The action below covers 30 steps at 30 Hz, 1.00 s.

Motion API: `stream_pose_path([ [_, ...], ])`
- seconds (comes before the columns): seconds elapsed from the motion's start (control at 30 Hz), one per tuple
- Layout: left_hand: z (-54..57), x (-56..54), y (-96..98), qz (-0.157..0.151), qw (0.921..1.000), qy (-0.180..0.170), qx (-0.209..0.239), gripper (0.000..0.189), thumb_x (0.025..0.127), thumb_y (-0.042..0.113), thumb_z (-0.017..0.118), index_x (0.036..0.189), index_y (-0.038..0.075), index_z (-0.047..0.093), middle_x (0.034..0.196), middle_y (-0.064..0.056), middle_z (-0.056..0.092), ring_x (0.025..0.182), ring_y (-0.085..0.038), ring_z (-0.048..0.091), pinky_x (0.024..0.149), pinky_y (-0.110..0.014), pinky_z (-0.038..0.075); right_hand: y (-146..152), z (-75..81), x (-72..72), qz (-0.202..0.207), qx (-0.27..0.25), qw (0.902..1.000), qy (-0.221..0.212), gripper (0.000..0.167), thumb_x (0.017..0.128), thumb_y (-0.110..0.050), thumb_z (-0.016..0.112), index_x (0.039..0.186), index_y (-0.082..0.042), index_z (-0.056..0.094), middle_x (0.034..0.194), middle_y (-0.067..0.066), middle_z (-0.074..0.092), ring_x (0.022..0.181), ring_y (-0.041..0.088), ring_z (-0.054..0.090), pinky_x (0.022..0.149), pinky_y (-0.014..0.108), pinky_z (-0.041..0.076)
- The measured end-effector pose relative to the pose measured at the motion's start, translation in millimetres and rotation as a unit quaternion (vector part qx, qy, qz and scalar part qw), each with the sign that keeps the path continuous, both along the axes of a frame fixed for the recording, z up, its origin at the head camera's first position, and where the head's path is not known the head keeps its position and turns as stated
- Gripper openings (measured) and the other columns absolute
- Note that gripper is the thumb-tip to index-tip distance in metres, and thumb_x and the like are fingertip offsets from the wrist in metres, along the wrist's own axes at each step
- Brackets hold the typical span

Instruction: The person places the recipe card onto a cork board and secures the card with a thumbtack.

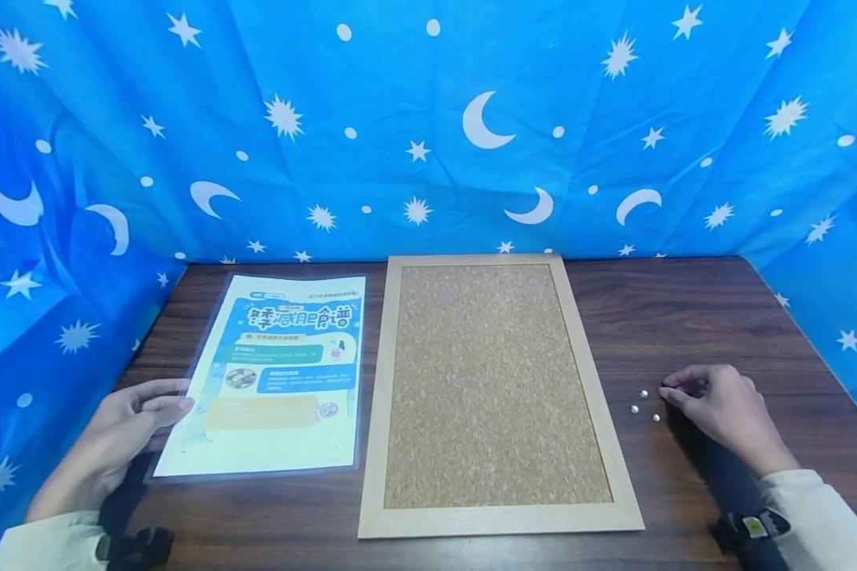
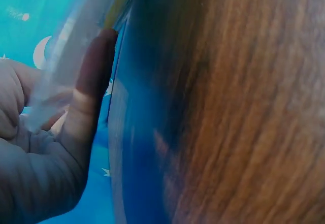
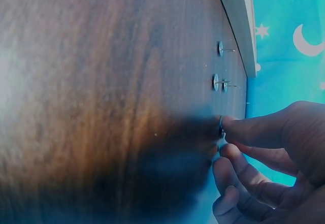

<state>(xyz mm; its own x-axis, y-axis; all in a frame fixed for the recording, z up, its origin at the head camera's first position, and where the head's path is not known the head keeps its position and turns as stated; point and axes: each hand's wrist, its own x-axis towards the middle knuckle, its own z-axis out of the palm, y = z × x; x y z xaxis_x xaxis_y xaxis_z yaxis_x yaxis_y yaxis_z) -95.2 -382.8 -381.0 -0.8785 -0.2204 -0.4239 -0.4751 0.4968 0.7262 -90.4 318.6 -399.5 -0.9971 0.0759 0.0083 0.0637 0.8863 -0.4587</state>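
A laminated printed sheet (image 1: 286, 373) with Chinese lettering lies at the left. My left hand (image 1: 121, 424) pinches its left edge, and in the left wrist view the clear film (image 2: 61, 66) passes between thumb and fingers. At the right, my right hand (image 1: 732, 408) is low over the table, thumb and fingertips together. The right wrist view shows a thumbtack (image 3: 221, 126) at the tip of the thumb, partly hidden by the fingers. Beside that hand, three silver thumbtacks (image 1: 643, 394) lie points up.
A wood-framed corkboard (image 1: 500, 381) lies mid-table between sheet and thumbtacks. Dark wood-grain table (image 1: 636, 317) surrounds it. Blue cloth (image 1: 400, 95) with moons and stars hangs along the back and both sides. Each wrist wears a dark strapped device (image 1: 753, 525).
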Motion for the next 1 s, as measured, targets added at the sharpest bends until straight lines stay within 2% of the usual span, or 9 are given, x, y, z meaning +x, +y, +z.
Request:
stream_pose_path([
  [0.13,-2.2,5.9,-1.7,0.020,0.9995,0.021,-0.009,0.068,0.103,0.031,0.061,0.154,-0.003,0.033,0.117,-0.009,0.068,0.085,-0.013,0.069,0.071,-0.036,0.061,0.1,0.5,0.2,-0.003,-0.003,1.0000,-0.005,0.018,0.089,-0.019,0.077,0.094,-0.001,0.078,0.093,0.019,0.075,0.080,0.031,0.066,0.065,0.050,0.044],
  [0.23,-3.5,9.2,-4.2,0.040,0.9984,0.038,-0.017,0.061,0.101,0.035,0.063,0.150,0.004,0.043,0.109,0.004,0.068,0.084,-0.010,0.066,0.068,-0.033,0.059,0.0,1.0,0.4,-0.005,-0.004,0.9999,-0.008,0.018,0.089,-0.018,0.077,0.094,-0.001,0.078,0.094,0.020,0.075,0.081,0.032,0.065,0.065,0.047,0.043],
  [0.33,-1.2,12.4,-4.8,0.059,0.9969,0.052,0.004,0.046,0.101,0.033,0.065,0.141,0.014,0.053,0.093,0.023,0.064,0.082,-0.009,0.066,0.066,-0.033,0.058,0.6,0.7,0.2,-0.005,-0.004,1.0000,-0.007,0.018,0.089,-0.018,0.077,0.094,0.000,0.078,0.094,0.020,0.075,0.082,0.033,0.065,0.065,0.048,0.043],
  [0.37,0.2,13.2,-4.2,0.065,0.9963,0.055,0.013,0.042,0.100,0.033,0.065,0.139,0.018,0.055,0.091,0.026,0.063,0.081,-0.009,0.066,0.066,-0.033,0.058,0.7,0.6,0.1,-0.005,-0.004,0.9999,-0.008,0.018,0.089,-0.018,0.077,0.094,0.000,0.078,0.094,0.020,0.075,0.082,0.034,0.066,0.066,0.049,0.044],
  [0.5,7.8,14.8,1.0,0.085,0.9920,0.067,0.066,0.033,0.098,0.031,0.069,0.129,0.028,0.058,0.089,0.027,0.067,0.079,-0.007,0.069,0.065,-0.031,0.059,0.6,0.2,0.4,-0.004,-0.006,1.0000,-0.005,0.018,0.090,-0.018,0.076,0.095,-0.001,0.078,0.094,0.020,0.075,0.084,0.034,0.066,0.068,0.052,0.044],
  [0.57,11.8,15.6,4.9,0.090,0.9882,0.077,0.097,0.033,0.097,0.029,0.070,0.128,0.028,0.059,0.089,0.025,0.069,0.078,-0.008,0.070,0.064,-0.030,0.060,0.4,0.6,0.4,-0.005,-0.007,1.0000,-0.005,0.019,0.091,-0.019,0.076,0.094,-0.001,0.078,0.093,0.019,0.075,0.082,0.031,0.066,0.067,0.050,0.044],
  [0.67,17.8,16.1,14.6,0.080,0.9874,0.089,0.103,0.037,0.097,0.030,0.070,0.131,0.027,0.058,0.092,0.026,0.068,0.079,-0.005,0.069,0.065,-0.027,0.060,0.0,0.9,0.7,-0.006,-0.007,0.9999,-0.006,0.018,0.091,-0.020,0.076,0.092,-0.002,0.079,0.090,0.016,0.076,0.077,0.025,0.063,0.065,0.043,0.041],
  [0.77,23.3,15.9,27.1,0.064,0.9899,0.095,0.084,0.043,0.098,0.033,0.068,0.137,0.026,0.055,0.096,0.027,0.065,0.082,-0.003,0.068,0.069,-0.024,0.059,-0.9,0.7,1.0,-0.008,-0.008,0.9999,-0.005,0.016,0.091,-0.020,0.076,0.089,-0.004,0.079,0.087,0.013,0.076,0.072,0.020,0.059,0.064,0.037,0.037],
  [1.0,30.8,15.0,60.1,0.032,0.9897,0.119,0.072,0.045,0.099,0.033,0.066,0.140,0.022,0.053,0.104,0.023,0.065,0.087,-0.001,0.068,0.074,-0.023,0.060,-0.6,0.4,2.0,-0.005,-0.013,0.9999,-0.007,0.016,0.092,-0.018,0.074,0.086,-0.004,0.078,0.080,0.009,0.073,0.065,0.018,0.049,0.061,0.034,0.032],
])
